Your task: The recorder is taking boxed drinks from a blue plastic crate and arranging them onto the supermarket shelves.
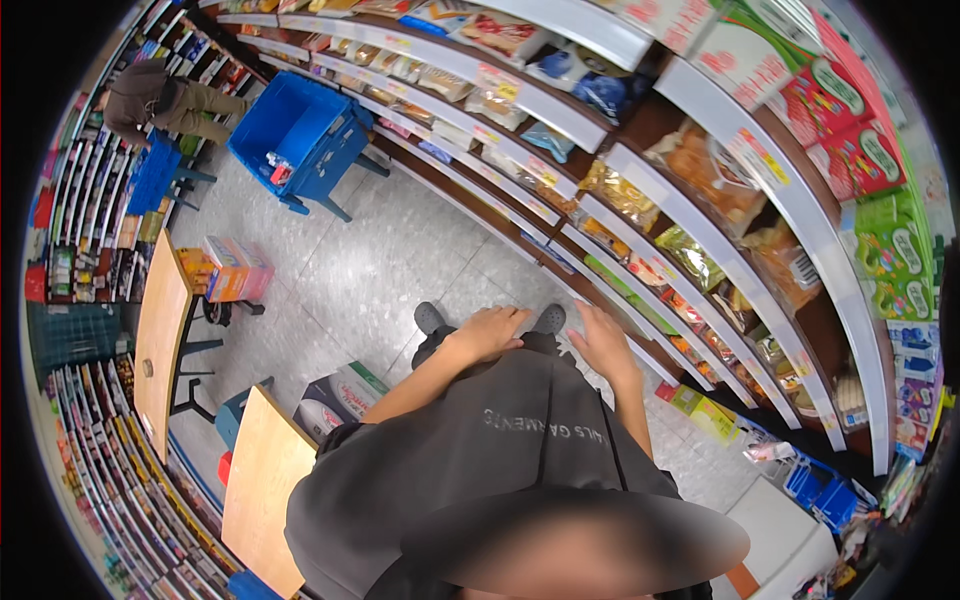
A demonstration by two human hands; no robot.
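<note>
My left hand (493,330) is held in front of my dark jacket, palm down, fingers spread a little, with nothing in it. My right hand (604,345) is raised at the other side of the jacket front, fingers apart, likewise holding nothing. Between and below them show my grey clogs (429,318) on the tiled floor. Nearest to the right hand stand the store shelves (637,180), filled with bagged bread and other packaged food. Boxes in red (840,105) and green (896,247) packaging stand on the upper shelf.
A blue plastic crate (289,135) on a stand holds a small package. Beyond it, a person (150,97) bends over a blue basket (154,176). Wooden tabletops (161,345), cartons (236,268) and a printed box (341,397) stand at left; a white surface (776,532) lies lower right.
</note>
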